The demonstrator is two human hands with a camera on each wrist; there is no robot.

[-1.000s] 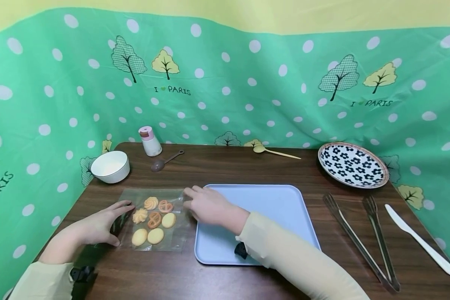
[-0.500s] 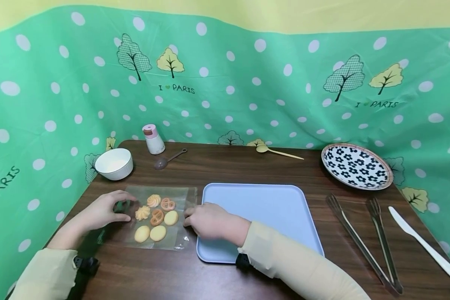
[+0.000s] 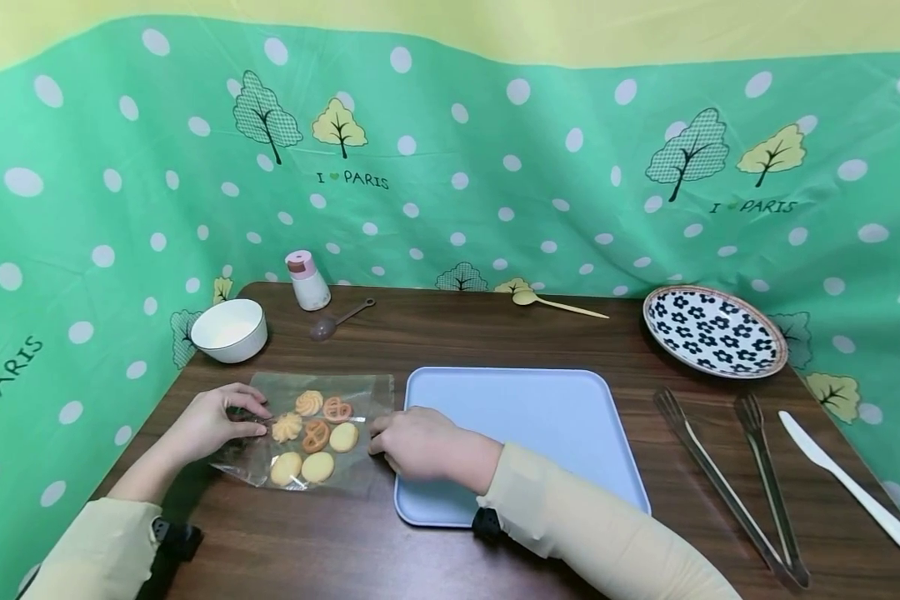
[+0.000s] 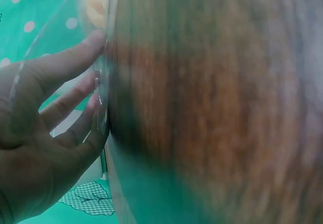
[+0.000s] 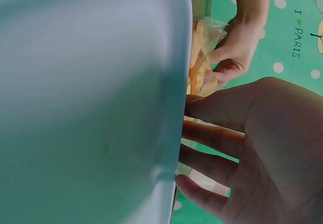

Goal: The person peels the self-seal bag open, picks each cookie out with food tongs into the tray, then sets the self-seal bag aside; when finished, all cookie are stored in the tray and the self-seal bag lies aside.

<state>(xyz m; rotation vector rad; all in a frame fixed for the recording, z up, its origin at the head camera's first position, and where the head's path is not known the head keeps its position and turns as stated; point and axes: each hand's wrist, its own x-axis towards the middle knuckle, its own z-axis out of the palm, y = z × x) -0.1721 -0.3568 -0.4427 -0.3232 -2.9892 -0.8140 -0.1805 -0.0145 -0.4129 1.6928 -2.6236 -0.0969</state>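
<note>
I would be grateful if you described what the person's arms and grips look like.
Both arms wear long, plain cream sleeves, with slightly ruffled cuff edges. A small black device shows at the underside of each wrist. The left grip and right grip are ungloved human hands; no markings show on the sleeves.

- Left wrist view: tabletop (image 4: pixel 212 108) is blurred
- Same view: cookie (image 4: pixel 96 4) is cut off up top
- Right wrist view: right hand (image 5: pixel 267 138) is part-hidden by tray (image 5: pixel 86 57)
</note>
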